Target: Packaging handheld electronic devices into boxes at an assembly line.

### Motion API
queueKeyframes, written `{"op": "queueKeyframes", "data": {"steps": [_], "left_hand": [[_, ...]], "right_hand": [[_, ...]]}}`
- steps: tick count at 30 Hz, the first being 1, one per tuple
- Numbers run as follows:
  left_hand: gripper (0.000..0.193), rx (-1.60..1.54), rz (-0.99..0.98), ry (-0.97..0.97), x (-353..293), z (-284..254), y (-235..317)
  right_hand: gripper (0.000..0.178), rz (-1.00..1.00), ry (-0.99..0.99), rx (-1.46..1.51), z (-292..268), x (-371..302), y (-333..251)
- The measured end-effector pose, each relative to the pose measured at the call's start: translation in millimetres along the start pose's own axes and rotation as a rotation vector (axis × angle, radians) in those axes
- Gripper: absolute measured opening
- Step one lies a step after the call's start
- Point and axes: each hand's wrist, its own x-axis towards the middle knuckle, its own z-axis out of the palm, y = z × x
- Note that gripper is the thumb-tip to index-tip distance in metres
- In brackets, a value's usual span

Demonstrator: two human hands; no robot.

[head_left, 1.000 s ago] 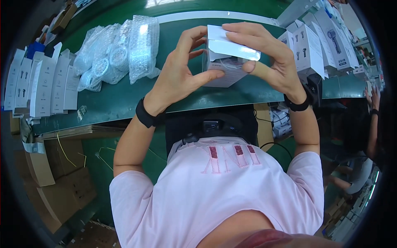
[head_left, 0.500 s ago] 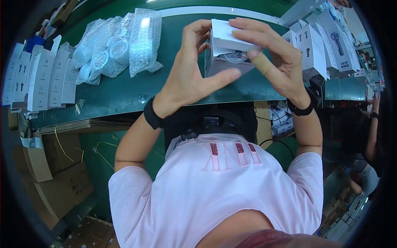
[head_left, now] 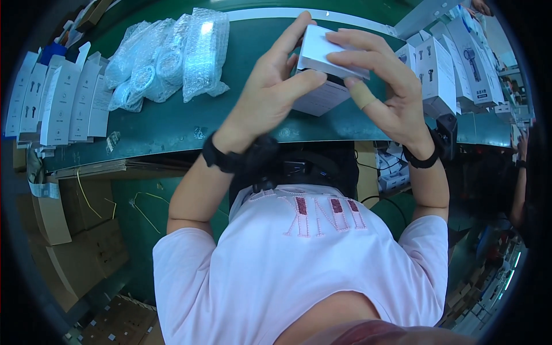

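A white cardboard box [head_left: 319, 99] stands between my hands on the green bench, its white top flap [head_left: 325, 49] folded nearly down with a dark gap along the front. My left hand [head_left: 275, 86] is at the box's left side. Its thumb presses by the gap, and its other fingers reach up behind the left edge, partly hidden. My right hand [head_left: 382, 77] grips the box from the right, with fingertips on top of the flap. Its thumb, wrapped in a tan bandage, rests at the front right corner. The box's contents are hidden.
Bubble-wrapped items [head_left: 167, 63] lie left on the bench [head_left: 172, 129]. White boxes with open flaps [head_left: 57, 109] line the far left. More printed white boxes [head_left: 440, 75] stand at the right. Brown cartons [head_left: 86, 241] sit below. Another person's arm [head_left: 520, 184] shows far right.
The flap has come down over the cable that showed inside the box. My left thumb has moved up to the flap's front edge, and the left fingers have straightened.
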Motion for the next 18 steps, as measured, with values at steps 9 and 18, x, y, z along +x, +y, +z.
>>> {"op": "queueKeyframes", "data": {"steps": [9,18], "left_hand": [[0.079,0.236,0.106,-0.236,9,-31,-5],[0.078,0.584,0.116,-0.379,14,-45,7]], "right_hand": [[0.041,-0.077,-0.171,-0.223,-3,-4,-9],[0.042,0.028,0.050,0.021,22,-19,9]]}}
